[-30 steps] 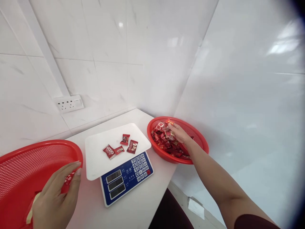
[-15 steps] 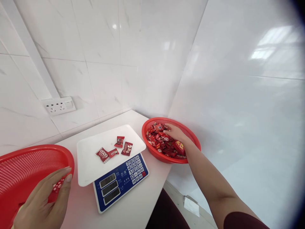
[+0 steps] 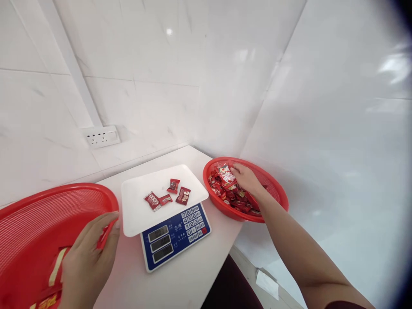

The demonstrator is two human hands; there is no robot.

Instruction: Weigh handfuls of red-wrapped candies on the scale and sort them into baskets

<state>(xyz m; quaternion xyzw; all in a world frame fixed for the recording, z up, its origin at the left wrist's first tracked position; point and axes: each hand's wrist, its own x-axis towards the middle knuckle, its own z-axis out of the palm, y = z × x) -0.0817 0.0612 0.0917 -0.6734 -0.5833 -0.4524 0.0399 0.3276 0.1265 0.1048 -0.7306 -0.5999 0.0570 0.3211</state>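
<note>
My left hand (image 3: 90,257) is at the near right rim of a large red plastic basket (image 3: 74,201), its thumb and fingers around the rim. Part of that rim is hidden beneath the hand. Over a second red basket (image 3: 277,189), my right hand (image 3: 246,177) pinches a red-and-white wrapped candy packet (image 3: 227,175). Many red-wrapped candies (image 3: 238,199) lie below it. Between the baskets stands a digital scale (image 3: 177,238) with a white tray (image 3: 138,214). Several small red candies (image 3: 183,195) rest on the tray.
The white table (image 3: 193,274) meets tiled walls behind and a smooth wall on the right. A socket panel (image 3: 101,136) is on the back wall. Inside the left basket lie a few red and yellow packets (image 3: 48,300). A white object (image 3: 267,284) lies on the floor.
My right hand has lifted a red-and-white candy packet from the pile. The view has shifted left, so everything sits further right. My left hand stays at the basket rim.
</note>
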